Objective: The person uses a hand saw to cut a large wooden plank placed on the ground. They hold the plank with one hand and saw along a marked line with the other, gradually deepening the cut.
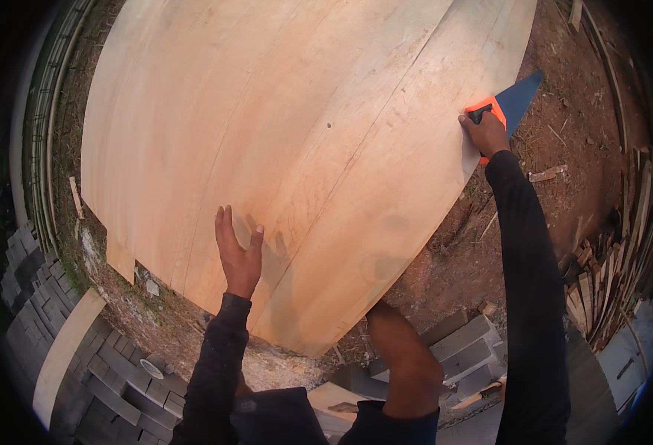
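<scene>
A large pale plywood sheet (267, 148) fills the middle of the view, with dark grain lines running along it. At its right edge, my right hand (488, 133) is closed around the orange and black handle of a hand saw (518, 100). The saw's dark blue blade points away and to the right, past the sheet's edge and over the soil. Above the near part of the plywood, my left hand (239, 256) is open with its fingers stretched out and casts a shadow on the wood. Nothing is in it.
Brown soil (564, 126) with wood scraps lies right of the sheet. Split wood strips (601, 289) are piled at the lower right. Grey blocks (475, 356) lie near my leg, and more grey blocks (119, 371) at the lower left beside a curved-looking board (63, 356). Long poles (44, 133) run along the left.
</scene>
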A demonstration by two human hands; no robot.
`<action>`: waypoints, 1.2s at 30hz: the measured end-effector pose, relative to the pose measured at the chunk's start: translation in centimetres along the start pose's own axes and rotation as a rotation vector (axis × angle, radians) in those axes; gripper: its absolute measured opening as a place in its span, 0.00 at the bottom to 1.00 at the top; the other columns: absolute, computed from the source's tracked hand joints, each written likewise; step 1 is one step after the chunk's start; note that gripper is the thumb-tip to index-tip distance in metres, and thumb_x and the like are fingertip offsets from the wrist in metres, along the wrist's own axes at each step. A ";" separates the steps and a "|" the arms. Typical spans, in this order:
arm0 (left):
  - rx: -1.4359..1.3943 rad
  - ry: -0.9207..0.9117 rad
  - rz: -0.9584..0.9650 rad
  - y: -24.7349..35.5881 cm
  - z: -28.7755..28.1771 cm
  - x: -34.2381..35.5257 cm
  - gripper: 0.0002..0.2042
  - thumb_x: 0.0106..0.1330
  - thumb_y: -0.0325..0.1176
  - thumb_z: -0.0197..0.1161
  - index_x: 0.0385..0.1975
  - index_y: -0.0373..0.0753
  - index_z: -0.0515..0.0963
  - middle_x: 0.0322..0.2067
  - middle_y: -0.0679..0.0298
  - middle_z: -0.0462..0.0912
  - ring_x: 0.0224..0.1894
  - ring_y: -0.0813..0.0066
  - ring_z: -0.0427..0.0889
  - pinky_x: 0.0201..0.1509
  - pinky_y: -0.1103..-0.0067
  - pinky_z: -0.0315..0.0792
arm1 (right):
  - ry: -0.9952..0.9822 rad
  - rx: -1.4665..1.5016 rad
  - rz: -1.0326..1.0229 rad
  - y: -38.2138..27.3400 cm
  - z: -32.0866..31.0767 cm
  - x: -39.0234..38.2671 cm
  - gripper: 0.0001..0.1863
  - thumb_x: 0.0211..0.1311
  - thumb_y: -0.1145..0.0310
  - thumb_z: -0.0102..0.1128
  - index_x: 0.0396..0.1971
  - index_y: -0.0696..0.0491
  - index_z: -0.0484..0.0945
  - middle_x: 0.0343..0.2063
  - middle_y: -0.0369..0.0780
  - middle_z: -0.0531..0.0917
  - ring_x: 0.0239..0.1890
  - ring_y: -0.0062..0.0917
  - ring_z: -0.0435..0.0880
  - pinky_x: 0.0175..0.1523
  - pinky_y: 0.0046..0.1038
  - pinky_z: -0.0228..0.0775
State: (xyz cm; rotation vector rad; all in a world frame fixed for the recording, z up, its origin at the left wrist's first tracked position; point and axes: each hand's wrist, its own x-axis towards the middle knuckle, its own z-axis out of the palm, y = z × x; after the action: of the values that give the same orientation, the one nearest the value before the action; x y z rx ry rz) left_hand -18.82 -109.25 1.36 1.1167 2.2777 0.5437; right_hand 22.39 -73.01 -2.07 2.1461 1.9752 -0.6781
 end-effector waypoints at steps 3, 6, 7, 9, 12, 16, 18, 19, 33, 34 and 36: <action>0.302 -0.161 0.429 11.5 3.4 10.6 0.38 0.66 0.48 0.67 0.74 0.50 0.57 0.76 0.50 0.48 0.76 0.41 0.47 0.72 0.43 0.50 | 0.017 0.048 0.041 -0.6 0.9 -0.5 0.31 0.58 0.50 0.69 0.47 0.64 0.77 0.47 0.54 0.83 0.52 0.46 0.82 0.56 0.43 0.74; 0.581 -0.369 0.512 18.9 6.0 17.4 0.38 0.63 0.56 0.66 0.73 0.65 0.57 0.78 0.60 0.43 0.77 0.35 0.41 0.68 0.31 0.50 | 0.015 0.154 0.089 -2.7 0.6 -1.8 0.32 0.59 0.51 0.69 0.52 0.63 0.75 0.53 0.53 0.80 0.57 0.44 0.79 0.59 0.43 0.72; 0.612 -0.411 0.502 20.3 7.1 17.9 0.39 0.63 0.55 0.66 0.74 0.65 0.56 0.78 0.61 0.41 0.76 0.33 0.40 0.67 0.31 0.51 | 0.027 0.161 0.097 -2.1 0.5 -1.7 0.32 0.60 0.52 0.69 0.53 0.63 0.74 0.54 0.53 0.79 0.58 0.44 0.78 0.60 0.43 0.72; 0.683 -0.489 0.472 22.1 8.5 18.8 0.40 0.63 0.53 0.68 0.74 0.66 0.54 0.78 0.61 0.39 0.75 0.28 0.38 0.65 0.29 0.54 | 0.046 0.181 0.107 -1.7 0.8 -1.4 0.33 0.60 0.52 0.69 0.56 0.63 0.72 0.56 0.52 0.77 0.61 0.43 0.75 0.62 0.42 0.70; 0.687 -0.471 0.510 20.9 9.1 19.0 0.42 0.61 0.50 0.70 0.75 0.66 0.53 0.78 0.61 0.38 0.74 0.25 0.38 0.63 0.28 0.56 | 0.083 0.194 0.136 -2.0 0.6 -1.9 0.34 0.61 0.52 0.69 0.56 0.63 0.71 0.57 0.52 0.76 0.62 0.43 0.74 0.63 0.42 0.69; 0.708 -0.446 0.559 21.5 9.0 19.0 0.42 0.60 0.51 0.69 0.74 0.66 0.54 0.78 0.60 0.40 0.73 0.25 0.42 0.62 0.29 0.58 | 0.139 0.191 0.119 -1.9 0.5 -2.4 0.34 0.60 0.53 0.70 0.56 0.62 0.70 0.56 0.52 0.76 0.62 0.44 0.74 0.62 0.41 0.70; 0.755 -0.428 0.613 21.6 9.0 18.9 0.43 0.59 0.53 0.69 0.74 0.64 0.55 0.78 0.57 0.43 0.73 0.24 0.45 0.60 0.30 0.61 | 0.119 0.273 0.147 -1.9 0.2 -2.9 0.34 0.59 0.54 0.71 0.56 0.63 0.70 0.56 0.52 0.76 0.61 0.44 0.75 0.61 0.42 0.70; 0.770 -0.421 0.623 21.3 8.8 18.5 0.42 0.58 0.53 0.70 0.74 0.63 0.57 0.77 0.55 0.45 0.72 0.24 0.45 0.62 0.31 0.60 | 0.116 0.321 0.161 -1.9 0.2 -3.2 0.34 0.59 0.54 0.71 0.57 0.63 0.70 0.56 0.52 0.76 0.60 0.44 0.75 0.60 0.42 0.71; 0.325 -0.253 1.100 26.5 12.4 29.3 0.24 0.71 0.39 0.60 0.67 0.48 0.70 0.73 0.52 0.58 0.76 0.44 0.50 0.74 0.44 0.45 | 0.640 0.763 0.334 -3.9 -1.1 -11.2 0.14 0.63 0.71 0.63 0.47 0.59 0.77 0.34 0.43 0.80 0.37 0.31 0.80 0.44 0.31 0.72; 0.288 -0.206 1.110 28.4 13.6 30.8 0.24 0.72 0.39 0.59 0.67 0.48 0.70 0.73 0.52 0.58 0.76 0.44 0.51 0.75 0.44 0.45 | 0.697 0.853 0.385 -4.9 -0.1 -13.2 0.11 0.65 0.73 0.61 0.44 0.60 0.77 0.29 0.41 0.79 0.32 0.26 0.79 0.41 0.27 0.71; 0.272 -0.074 1.115 31.8 15.3 33.7 0.22 0.75 0.39 0.55 0.68 0.48 0.70 0.71 0.51 0.62 0.75 0.44 0.53 0.76 0.46 0.45 | 0.788 1.148 0.443 -10.1 0.7 -17.3 0.05 0.63 0.75 0.59 0.37 0.59 0.75 0.27 0.36 0.77 0.28 0.19 0.74 0.37 0.23 0.68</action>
State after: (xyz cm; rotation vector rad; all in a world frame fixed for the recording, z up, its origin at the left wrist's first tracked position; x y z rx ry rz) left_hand -7.63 -61.92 -2.24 2.4738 1.5029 0.5575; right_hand 11.83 -87.73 6.48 3.8495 1.2419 -1.1822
